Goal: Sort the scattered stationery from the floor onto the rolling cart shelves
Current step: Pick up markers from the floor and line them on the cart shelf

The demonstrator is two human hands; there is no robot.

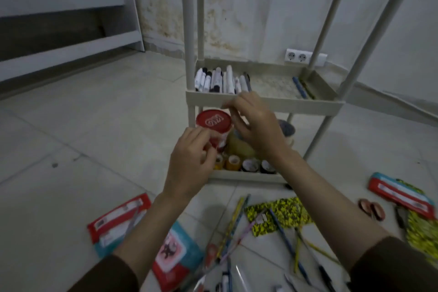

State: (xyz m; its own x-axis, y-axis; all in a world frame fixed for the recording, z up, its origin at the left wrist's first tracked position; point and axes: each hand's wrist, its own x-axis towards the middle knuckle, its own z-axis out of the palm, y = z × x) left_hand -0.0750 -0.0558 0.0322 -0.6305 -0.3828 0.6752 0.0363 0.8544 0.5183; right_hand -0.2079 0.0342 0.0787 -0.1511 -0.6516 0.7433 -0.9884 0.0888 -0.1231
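The left hand (189, 161) is gripping a red-lidded jar (213, 123) with unreadable white lettering; the right hand (256, 125) is hovering, fingers curled, grip unclear. Four tape rolls (244, 163) are lining the cart's lower shelf (246, 176).

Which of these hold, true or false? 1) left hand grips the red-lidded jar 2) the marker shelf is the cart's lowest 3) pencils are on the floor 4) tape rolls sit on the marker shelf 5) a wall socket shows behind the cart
1) True. The left hand grips the red-lidded jar; the right hand is at its lid.
2) False. The markers lie on the shelf above the lowest one in view.
3) True. Pencils lie on the floor tiles.
4) False. The tape rolls stand on the lower shelf.
5) True. The wall socket is behind the cart.
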